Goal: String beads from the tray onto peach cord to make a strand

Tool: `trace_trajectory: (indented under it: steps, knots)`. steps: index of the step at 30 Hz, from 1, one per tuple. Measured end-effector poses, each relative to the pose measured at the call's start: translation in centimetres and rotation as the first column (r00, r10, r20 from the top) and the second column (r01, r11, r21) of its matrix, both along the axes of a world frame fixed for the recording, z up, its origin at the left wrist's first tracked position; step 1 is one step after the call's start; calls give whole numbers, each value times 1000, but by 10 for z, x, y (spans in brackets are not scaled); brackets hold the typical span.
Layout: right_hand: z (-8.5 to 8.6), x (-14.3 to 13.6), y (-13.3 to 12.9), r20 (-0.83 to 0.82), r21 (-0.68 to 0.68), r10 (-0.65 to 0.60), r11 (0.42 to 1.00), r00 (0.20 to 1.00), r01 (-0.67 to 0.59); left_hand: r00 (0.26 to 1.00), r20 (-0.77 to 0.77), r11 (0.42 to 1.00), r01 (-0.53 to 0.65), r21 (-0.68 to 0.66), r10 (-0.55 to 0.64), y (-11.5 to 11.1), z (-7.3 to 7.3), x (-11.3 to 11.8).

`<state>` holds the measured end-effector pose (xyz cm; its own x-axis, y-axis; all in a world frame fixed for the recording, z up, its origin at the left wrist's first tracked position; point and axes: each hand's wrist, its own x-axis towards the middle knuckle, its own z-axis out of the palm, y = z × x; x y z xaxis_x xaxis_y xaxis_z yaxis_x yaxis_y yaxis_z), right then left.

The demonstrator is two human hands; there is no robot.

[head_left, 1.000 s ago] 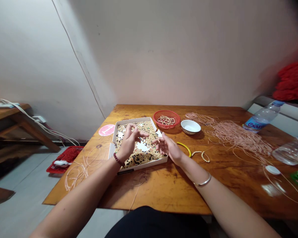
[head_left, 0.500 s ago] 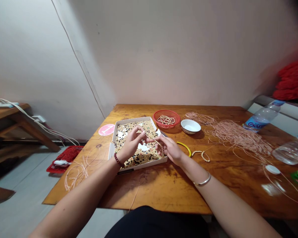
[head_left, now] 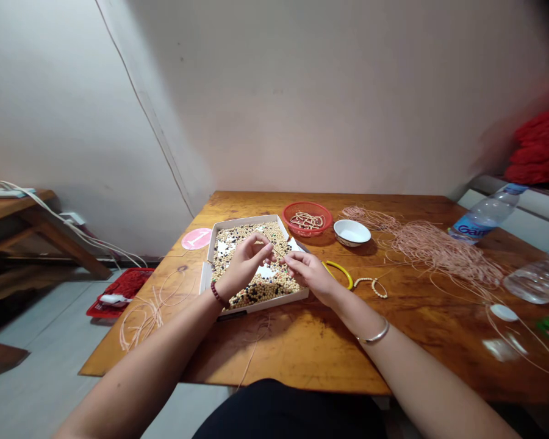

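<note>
Two clear bottles (head_left: 496, 207) at right, one with "Gan" legible on its blue label (head_left: 470, 229). One pink disc (head_left: 196, 239) printed "1", just left of one white tray (head_left: 274, 304) of beads (head_left: 251, 292). Also on counter (head_left: 320, 347): one red basket (head_left: 307, 232), one white bowl (head_left: 351, 231), one yellow tube (head_left: 346, 274). Left hand (head_left: 243, 262) and right hand (head_left: 313, 276) above tray, fingers pinched narrow on one thin strand (head_left: 279, 252) held between.

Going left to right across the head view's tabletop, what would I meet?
Loose pink cord, round pink card, shallow white bead-filled tray, red plastic basket, white round bowl, tangled pink cord heap, flat white disc.
</note>
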<state>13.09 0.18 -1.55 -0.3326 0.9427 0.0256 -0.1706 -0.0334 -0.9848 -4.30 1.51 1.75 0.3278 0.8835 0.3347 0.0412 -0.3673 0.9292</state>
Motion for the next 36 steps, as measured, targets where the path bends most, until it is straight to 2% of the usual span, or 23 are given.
trace_trajectory:
  steps: [19,31,36]
  knots:
    - [-2,-2,2,-27,-4,-52,999,998,52,997,46,997,-66,41,65,4,-5,-1]
    - [-3,-1,4,-86,-42,-75,997,993,72,991,79,992,-116,55,111,5,-5,-2]
    - [-7,0,6,-60,-56,-106,993,993,102,988,104,992,-122,45,116,5,-3,-1]
